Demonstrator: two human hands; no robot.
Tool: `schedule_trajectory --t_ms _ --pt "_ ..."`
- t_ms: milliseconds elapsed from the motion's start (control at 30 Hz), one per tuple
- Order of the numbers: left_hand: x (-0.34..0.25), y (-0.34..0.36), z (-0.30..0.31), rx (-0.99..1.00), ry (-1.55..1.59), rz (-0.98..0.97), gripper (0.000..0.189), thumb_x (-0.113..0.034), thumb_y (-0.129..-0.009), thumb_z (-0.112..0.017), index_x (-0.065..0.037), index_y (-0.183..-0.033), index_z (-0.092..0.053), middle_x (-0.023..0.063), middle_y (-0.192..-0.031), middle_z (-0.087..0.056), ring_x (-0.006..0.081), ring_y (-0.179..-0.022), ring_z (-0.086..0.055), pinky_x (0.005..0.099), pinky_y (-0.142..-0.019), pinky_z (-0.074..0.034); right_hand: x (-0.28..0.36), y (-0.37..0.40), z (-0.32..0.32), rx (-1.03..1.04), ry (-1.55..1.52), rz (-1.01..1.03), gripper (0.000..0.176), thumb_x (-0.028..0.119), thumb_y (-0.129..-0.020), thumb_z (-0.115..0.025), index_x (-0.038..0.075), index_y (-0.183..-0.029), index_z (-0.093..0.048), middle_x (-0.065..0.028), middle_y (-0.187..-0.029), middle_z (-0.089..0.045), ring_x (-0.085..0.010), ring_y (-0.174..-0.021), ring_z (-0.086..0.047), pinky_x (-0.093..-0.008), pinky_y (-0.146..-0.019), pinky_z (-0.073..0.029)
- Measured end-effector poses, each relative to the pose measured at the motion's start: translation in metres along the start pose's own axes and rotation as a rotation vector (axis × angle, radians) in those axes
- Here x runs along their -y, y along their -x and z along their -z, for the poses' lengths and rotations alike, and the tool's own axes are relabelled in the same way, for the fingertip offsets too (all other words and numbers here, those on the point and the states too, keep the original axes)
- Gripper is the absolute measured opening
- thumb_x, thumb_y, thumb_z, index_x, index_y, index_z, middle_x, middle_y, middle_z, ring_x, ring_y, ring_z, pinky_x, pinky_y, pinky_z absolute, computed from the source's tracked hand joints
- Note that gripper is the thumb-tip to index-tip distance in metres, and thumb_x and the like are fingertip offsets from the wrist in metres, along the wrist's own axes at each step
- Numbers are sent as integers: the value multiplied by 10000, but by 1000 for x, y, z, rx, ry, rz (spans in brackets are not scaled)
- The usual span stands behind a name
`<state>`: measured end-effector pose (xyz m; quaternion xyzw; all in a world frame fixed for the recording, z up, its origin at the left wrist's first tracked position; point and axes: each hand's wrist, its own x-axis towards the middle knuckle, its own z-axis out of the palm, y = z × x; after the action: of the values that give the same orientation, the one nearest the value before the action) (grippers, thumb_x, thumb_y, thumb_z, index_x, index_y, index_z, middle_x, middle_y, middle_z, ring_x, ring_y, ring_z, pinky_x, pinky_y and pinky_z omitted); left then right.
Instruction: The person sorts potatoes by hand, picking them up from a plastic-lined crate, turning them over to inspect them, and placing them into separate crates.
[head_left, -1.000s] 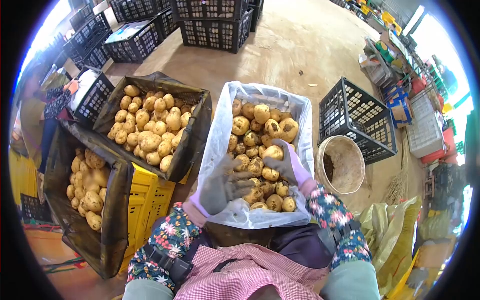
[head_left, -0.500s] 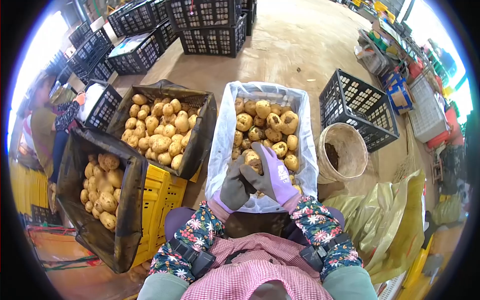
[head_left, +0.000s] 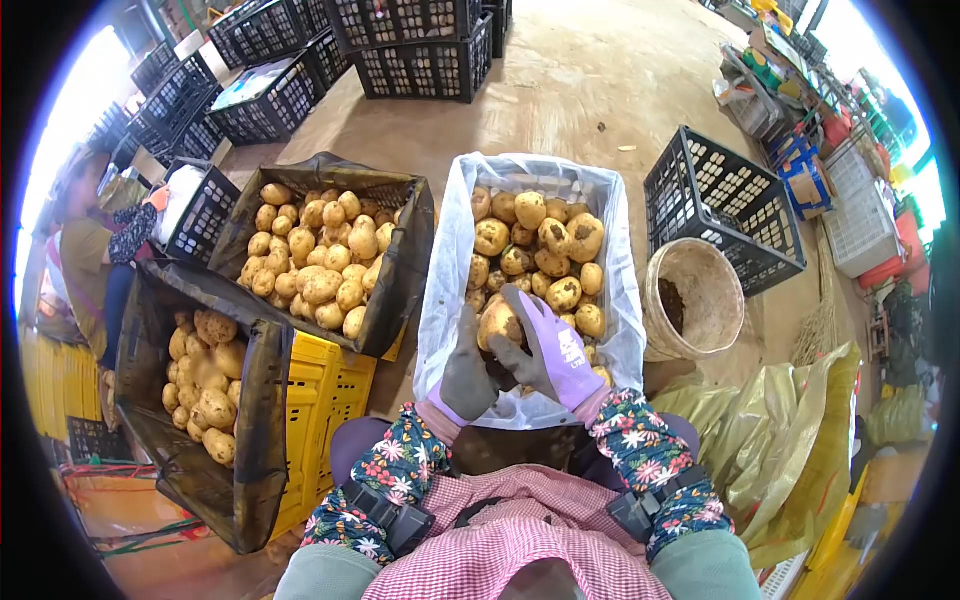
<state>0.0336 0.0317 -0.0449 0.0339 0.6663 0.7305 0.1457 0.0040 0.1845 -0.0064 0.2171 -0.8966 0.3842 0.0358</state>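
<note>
Tan floor (head_left: 560, 100) — open black crate (head_left: 738, 228) near a soiled pale bucket (head_left: 716, 305) — stacked crates (head_left: 418, 72) farther off

Room above far potatoes (head_left: 554, 236), raised white liner (head_left: 632, 300) around, bucket (head_left: 712, 305) just beside

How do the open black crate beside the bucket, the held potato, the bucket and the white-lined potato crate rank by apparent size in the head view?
Largest to smallest:
1. White-lined potato crate
2. Open black crate
3. Bucket
4. Held potato, partly covered by the gloves but plainly smallest
</note>
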Motion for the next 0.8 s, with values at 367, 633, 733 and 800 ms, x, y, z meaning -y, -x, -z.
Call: schedule_trajectory --t_ms 367,633,733,800 --pt "14 -5 5 190 946 243 476 -456 -976 -432 -89 -1276 -485 66 -1124 -588 182 -967 -609 319 -823 -515 -31 -3 0 -104 -648 -257 260 179 -965 -529 -7 -1119 -625 -71 -1041 -662 -120 -942 -590 -267 -833 -483" --pt "14 -2 1 167 886 131 515 -403 -1006 -361 -55 -1386 -369 159 -1247 -548 256 -1044 -612 384 -861 -534 -25 -1 6 -68 -414 -263 332 250 -958 -533 -35 -1117 -595 -163 -1053 -647 -219 -955 -610 -300 -828 -479" --pt "-1 -3 -2 208 931 171 513 -421 -1008 -341 -61 -1370 -394 143 -1234 -562 251 -1016 -617 385 -850 -527 -30 0 3 -108 -641 -327 365 277 -962 -534 -38 -1142 -579 -103 -1015 -638 -141 -916 -578 -263 -852 -460" --pt "8 -8 2 207 947 170 515 -430 -1009 -328 -63 -1361 -408 137 -1224 -569 252 -1004 -621 387 -829 -530 -8 -3 11 -109 -750 -385 379 269 -945 -542 -40 -1165 -555 -178 -1033 -635 -193 -933 -616 -287 -850 -468"
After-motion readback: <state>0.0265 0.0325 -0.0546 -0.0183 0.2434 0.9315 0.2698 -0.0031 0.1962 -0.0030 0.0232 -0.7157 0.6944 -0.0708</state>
